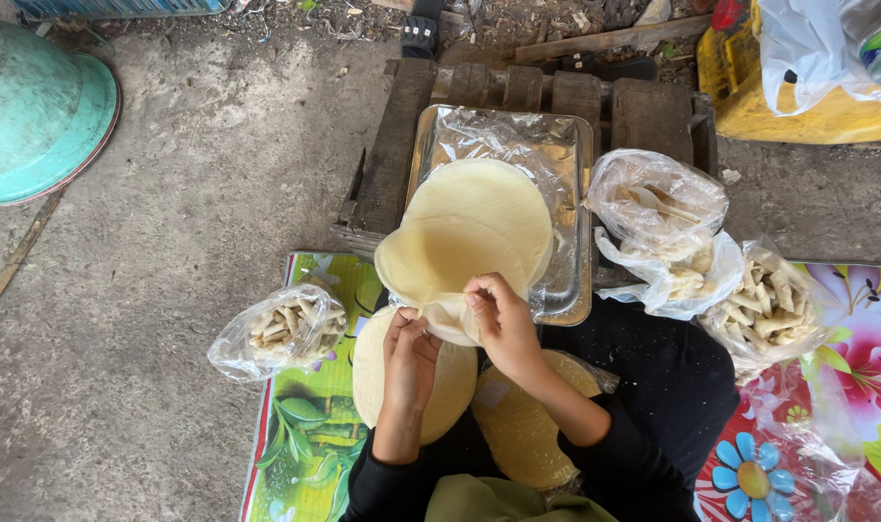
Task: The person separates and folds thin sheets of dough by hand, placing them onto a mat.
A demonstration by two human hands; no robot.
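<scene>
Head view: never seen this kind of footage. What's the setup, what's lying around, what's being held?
There is no machine here: a person wears a camera on the head, looking down at their own two bare hands. The left hand and right hand both pinch a thin, pale round wrapper sheet, which hangs partly over a stack of the same sheets in a plastic-lined metal tray on a wooden pallet. More sheets lie on the lap. Clear bags of small rolls sit on a flowered mat.
</scene>
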